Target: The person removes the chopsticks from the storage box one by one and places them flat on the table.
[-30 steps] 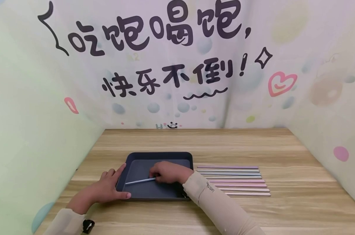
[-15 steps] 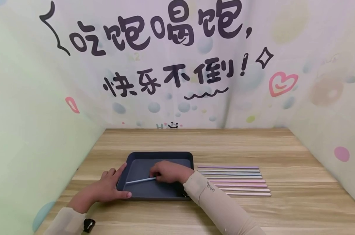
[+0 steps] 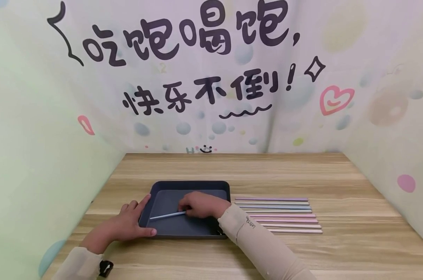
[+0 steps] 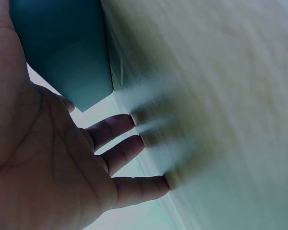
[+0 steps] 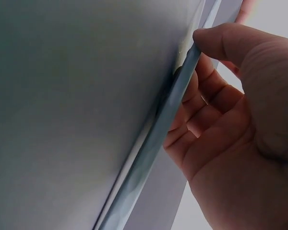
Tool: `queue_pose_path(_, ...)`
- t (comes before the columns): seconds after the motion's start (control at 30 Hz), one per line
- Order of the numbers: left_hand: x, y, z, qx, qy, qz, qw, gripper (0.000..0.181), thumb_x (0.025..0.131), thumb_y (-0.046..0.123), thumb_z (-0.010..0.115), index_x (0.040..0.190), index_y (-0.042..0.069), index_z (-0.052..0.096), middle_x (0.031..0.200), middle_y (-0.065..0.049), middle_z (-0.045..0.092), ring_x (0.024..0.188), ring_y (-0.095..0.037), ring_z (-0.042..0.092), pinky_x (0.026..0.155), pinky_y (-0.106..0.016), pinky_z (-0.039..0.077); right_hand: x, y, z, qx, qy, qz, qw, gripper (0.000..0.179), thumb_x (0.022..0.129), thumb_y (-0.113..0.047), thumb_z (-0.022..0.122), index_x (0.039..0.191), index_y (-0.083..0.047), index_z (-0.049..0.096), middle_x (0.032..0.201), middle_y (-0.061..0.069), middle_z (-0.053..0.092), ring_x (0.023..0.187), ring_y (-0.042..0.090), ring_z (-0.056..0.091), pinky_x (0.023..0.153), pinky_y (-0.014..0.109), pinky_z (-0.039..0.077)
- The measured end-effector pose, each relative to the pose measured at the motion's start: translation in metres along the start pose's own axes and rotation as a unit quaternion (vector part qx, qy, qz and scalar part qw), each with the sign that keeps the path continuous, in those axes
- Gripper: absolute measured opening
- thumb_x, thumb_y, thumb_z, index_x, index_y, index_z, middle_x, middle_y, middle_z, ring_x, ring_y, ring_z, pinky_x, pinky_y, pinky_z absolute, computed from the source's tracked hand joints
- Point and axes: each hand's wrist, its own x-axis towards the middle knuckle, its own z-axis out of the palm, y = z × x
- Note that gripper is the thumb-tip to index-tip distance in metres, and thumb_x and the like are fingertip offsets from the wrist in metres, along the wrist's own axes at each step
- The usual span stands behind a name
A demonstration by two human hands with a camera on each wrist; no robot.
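In the head view a dark rectangular tray (image 3: 169, 229) sits on the table. My right hand (image 3: 199, 205) is over its middle, holding a light-blue chopstick (image 3: 167, 216) that slants toward the tray's left side. Thumb and fingertips pinch this chopstick in the right wrist view; its other end is hidden by my hand in the head view. My left hand (image 3: 129, 222) rests at the tray's left edge, thumb at the near corner and index finger along the side. In the left wrist view the other fingers (image 4: 139, 189) are extended, their tips on the tabletop beside the tray wall (image 4: 67, 52).
Several chopsticks in purple, white, blue and pink (image 3: 299, 222) lie in parallel rows to the right of the tray, partly behind my right sleeve (image 3: 260, 241). The wooden table (image 3: 365, 249) is bounded by a printed cloth (image 3: 211, 132) at the back.
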Motion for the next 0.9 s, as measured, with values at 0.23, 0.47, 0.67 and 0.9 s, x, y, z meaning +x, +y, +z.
queue_pose_path(0.23, 0.0005, 0.0017, -0.0017, 0.006, 0.002, 0.003, 1.0, 0.116, 0.077, 0.059, 0.077, 0.156, 0.001, 0.016, 0.126, -0.029, 0.042, 0.11, -0.044, 0.04, 0.086, -0.059, 0.043, -0.0007, 0.0001, -0.0014, -0.002, -0.001, 0.003, 1.0, 0.013, 0.094, -0.006, 0.066, 0.103, -0.014, 0.07, 0.084, -0.007, 0.053, 0.078, 0.007, 0.05, 0.072, 0.017, 0.04)
queue_pose_path(0.47, 0.001, 0.0013, -0.0018, 0.006, 0.001, 0.008, 1.0, 0.115, 0.078, 0.059, 0.077, 0.156, 0.001, 0.016, 0.125, -0.028, 0.042, 0.109, -0.043, 0.04, 0.086, -0.058, 0.043, -0.0007, 0.0009, -0.0024, 0.002, -0.001, 0.004, 1.0, 0.014, 0.093, -0.005, 0.066, 0.103, -0.014, 0.07, 0.083, -0.007, 0.054, 0.079, 0.007, 0.05, 0.072, 0.017, 0.04)
queue_pose_path(0.67, 0.0011, 0.0013, -0.0016, 0.008, 0.002, 0.008, 0.9999, 0.115, 0.078, 0.059, 0.077, 0.156, 0.001, 0.016, 0.124, -0.029, 0.042, 0.108, -0.043, 0.04, 0.086, -0.058, 0.043, -0.0005, 0.0023, -0.0012, 0.009, 0.002, 0.008, 0.9999, 0.014, 0.094, -0.006, 0.066, 0.104, -0.014, 0.07, 0.084, -0.007, 0.054, 0.079, 0.006, 0.05, 0.072, 0.017, 0.04)
queue_pose_path(0.9, 0.0015, 0.0001, -0.0007, 0.011, 0.002, 0.002, 0.9999, 0.116, 0.077, 0.061, 0.077, 0.156, 0.001, 0.016, 0.125, -0.027, 0.042, 0.109, -0.042, 0.04, 0.086, -0.057, 0.044, 0.0, 0.0023, -0.0033, 0.039, 0.011, 0.011, 0.9991, 0.015, 0.094, -0.005, 0.064, 0.102, -0.015, 0.07, 0.082, -0.007, 0.055, 0.077, 0.005, 0.051, 0.071, 0.017, 0.041)
